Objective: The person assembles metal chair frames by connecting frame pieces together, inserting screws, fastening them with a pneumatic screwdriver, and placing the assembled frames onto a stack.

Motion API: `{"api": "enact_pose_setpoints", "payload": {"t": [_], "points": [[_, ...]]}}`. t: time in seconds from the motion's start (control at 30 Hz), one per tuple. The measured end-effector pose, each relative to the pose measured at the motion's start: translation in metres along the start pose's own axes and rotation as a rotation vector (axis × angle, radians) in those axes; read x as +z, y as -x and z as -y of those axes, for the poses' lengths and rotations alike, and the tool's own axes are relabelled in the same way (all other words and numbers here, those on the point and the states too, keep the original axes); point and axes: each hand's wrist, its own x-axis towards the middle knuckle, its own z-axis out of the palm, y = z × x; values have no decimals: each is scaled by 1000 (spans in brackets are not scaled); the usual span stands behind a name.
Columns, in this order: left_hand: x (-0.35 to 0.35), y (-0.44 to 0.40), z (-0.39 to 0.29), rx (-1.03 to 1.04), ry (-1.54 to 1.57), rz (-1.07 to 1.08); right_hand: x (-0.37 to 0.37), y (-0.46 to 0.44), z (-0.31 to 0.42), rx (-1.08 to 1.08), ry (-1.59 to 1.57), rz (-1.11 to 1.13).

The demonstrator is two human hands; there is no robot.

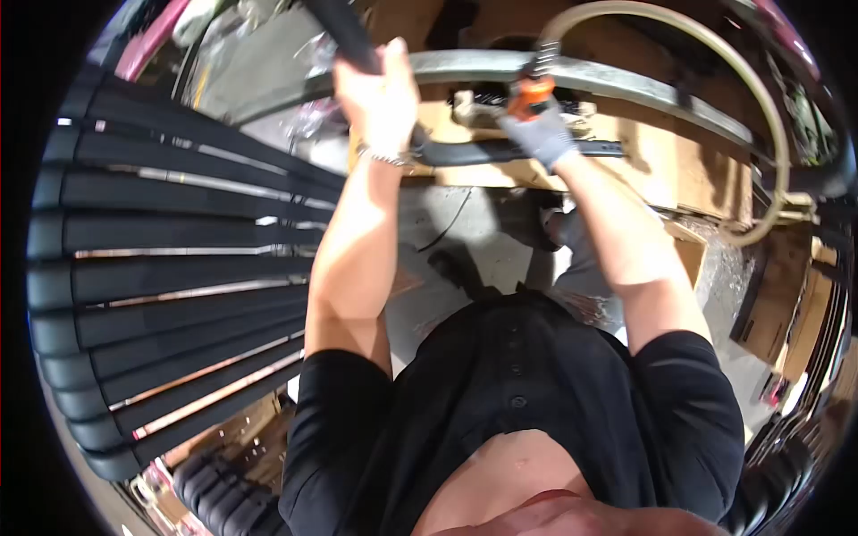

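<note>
My left hand (380, 98), bare with a bracelet at the wrist, is closed around a thick black tube (341, 34) that runs out of view at the top. My right hand (543, 134) wears a grey glove and grips an orange and black hand tool (534, 92). From the tool's top, a clear yellowish hose (706, 36) loops away to the right. Just below both hands lies a black bar (474, 153). What the tool's working end touches is hidden by the glove.
A curved grey metal rail (626, 85) crosses beyond my hands, over a cardboard-covered surface (661, 170). On the left stands a row of long black padded tubes (179, 237). Flattened cardboard (778, 295) leans at the right. Clear plastic wrap (728, 268) lies near the floor.
</note>
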Motion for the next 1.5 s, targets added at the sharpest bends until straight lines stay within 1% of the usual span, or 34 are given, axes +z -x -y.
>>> {"api": "enact_pose_setpoints", "payload": {"t": [0.07,0.1,0.17,0.23,0.27,0.3,0.33,0.37,0.4,0.47,0.53,0.6,0.67,0.7,0.73,0.8,0.83,0.9,0.93,0.97,1.0,1.07,1.1,1.13,1.2,1.27,1.33,1.37,1.43,1.47,1.5], "points": [[5,7,-8,-72,-200,-135,4,11,37,-337,78,-4],[7,9,-4,-48,-149,-109,13,10,32,-409,95,-38],[1,7,3,-14,-90,-71,9,16,35,-482,117,-87],[-4,4,7,54,-183,-7,-15,38,83,-194,-80,-154],[-3,0,7,53,-165,7,-31,48,105,-46,-174,-186],[-3,-6,10,36,-86,-23,-57,60,123,53,-250,-200],[-3,-11,13,16,-6,-53,-81,76,121,68,-322,-284],[-4,-14,16,9,6,-39,-104,92,120,77,-394,-370],[-6,-16,18,7,59,-45,-122,107,104,-3,-461,-522],[-8,-23,24,3,119,-53,-153,136,51,36,-648,-924],[-10,-26,31,37,89,-30,-191,168,-7,365,-922,-1031],[-9,-27,33,53,80,-12,-210,177,-51,567,-861,-1146],[-2,-27,27,40,7,-11,-226,182,-122,536,-904,-1129],[-2,-26,23,32,-32,-22,-235,176,-146,523,-953,-1103],[-2,-26,22,39,-19,-53,-240,164,-153,498,-946,-1080],[-3,-26,21,32,-16,-71,-243,139,-158,510,-804,-1126],[-2,-26,21,27,-14,-70,-258,129,-164,486,-802,-1115],[1,-29,19,37,-17,-87,-293,118,-173,424,-249,-1064],[1,-28,19,32,-34,-89,-296,113,-151,395,27,-1025],[-1,-29,19,25,-54,-90,-305,108,-125,250,-134,-1179],[-2,-29,22,23,-52,-95,-309,102,-53,101,-297,-1323],[-3,-32,27,41,-64,-81,-336,109,48,-125,-408,-1234],[-2,-33,29,52,-65,-68,-360,114,71,-194,-425,-1153],[-1,-34,29,56,-56,-57,-353,107,125,-279,-539,-1081],[2,-36,28,15,-40,-49,-400,91,150,-313,-221,-778],[3,-36,24,1,-21,-46,-396,73,191,-286,94,-654],[0,-36,22,-16,-103,-44,-363,61,224,-202,841,-881],[-2,-36,21,-25,-145,-46,-352,59,226,-205,846,-888],[-5,-35,26,-7,-123,-45,-335,55,223,-406,1228,-1007],[-6,-35,29,12,-111,-43,-327,58,223,-415,1231,-1012],[-8,-37,31,34,-102,-42,-317,65,222,-477,1305,-984]]}}
